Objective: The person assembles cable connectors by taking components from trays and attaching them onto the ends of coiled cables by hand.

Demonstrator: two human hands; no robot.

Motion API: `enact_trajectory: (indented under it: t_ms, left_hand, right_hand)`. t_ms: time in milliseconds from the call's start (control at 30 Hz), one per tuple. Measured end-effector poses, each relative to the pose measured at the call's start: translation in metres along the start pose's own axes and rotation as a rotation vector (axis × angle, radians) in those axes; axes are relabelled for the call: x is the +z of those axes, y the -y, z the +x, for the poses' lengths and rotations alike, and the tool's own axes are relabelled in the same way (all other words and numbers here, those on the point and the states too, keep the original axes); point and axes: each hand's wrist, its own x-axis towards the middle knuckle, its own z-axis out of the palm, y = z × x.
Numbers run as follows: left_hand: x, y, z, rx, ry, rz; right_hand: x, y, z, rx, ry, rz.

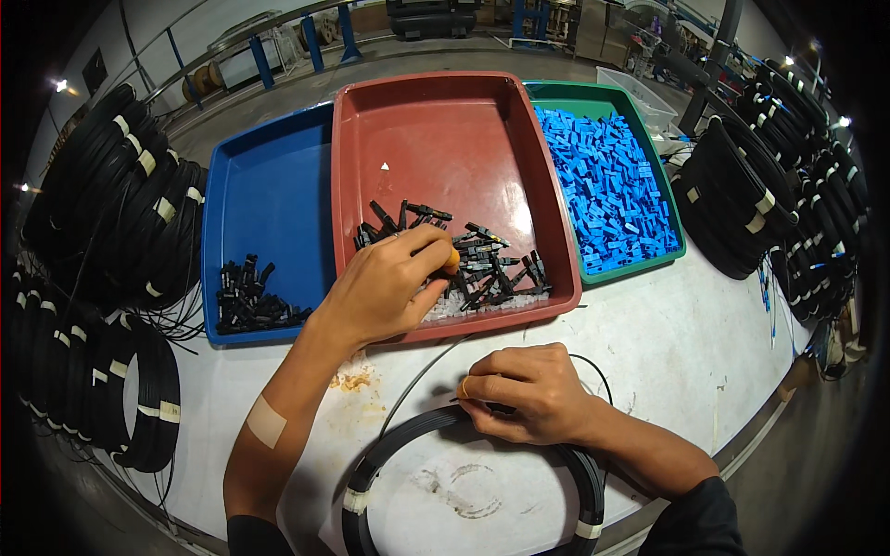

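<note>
White counter (686, 334), smudged; tape-banded cable coil (375, 459) at the near edge. Right hand (527, 394) over its far side: fingers curled closed, seemingly on a dark cable end (454, 400). Left hand (397, 280) beyond, over the red tray (445, 139): fingers bent, fingertips partly hidden, can't tell from here if it has anything. Black connectors (482, 248) heaped at that tray's near end. Step looks like picking one out; next move probably calls for a narrow pinch, clear of the tangle. Blue tray (269, 176) left, few dark parts (246, 301); green tray (640, 267) right, blue clips (612, 185). Behind: workshop floor (380, 57), blue posts (260, 61).
</note>
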Motion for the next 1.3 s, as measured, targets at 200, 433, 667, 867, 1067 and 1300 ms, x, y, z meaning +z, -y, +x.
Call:
enact_trajectory:
  t_ms: [200, 433, 667, 867, 1067, 1300]
  left_hand:
    - [0.004, 0.002, -0.006, -0.044, -0.103, -0.092]
    - [-0.001, -0.004, -0.004, -0.02, -0.154, -0.032]
    - [-0.008, -0.023, -0.008, 0.03, -0.177, -0.035]
    - [-0.019, -0.065, -0.017, -0.053, -0.231, -0.121]
    - [-0.015, -0.087, -0.043, -0.182, -0.221, -0.3]
    - [-0.007, -0.092, -0.071, -0.233, -0.259, -0.351]
  right_hand:
    - [0.0, 0.0, 0.0, -0.007, 0.011, -0.004]
    - [0.0, 0.0, -0.001, -0.004, 0.009, 0.0]
    - [-0.003, 0.002, -0.001, 0.005, 0.064, -0.014]
    - [-0.001, 0.002, -0.004, 0.004, 0.048, 0.032]
    - [-0.002, -0.004, -0.005, 0.029, 0.101, 0.037]
    - [-0.005, 0.005, 0.0, 0.14, 0.17, 0.018]
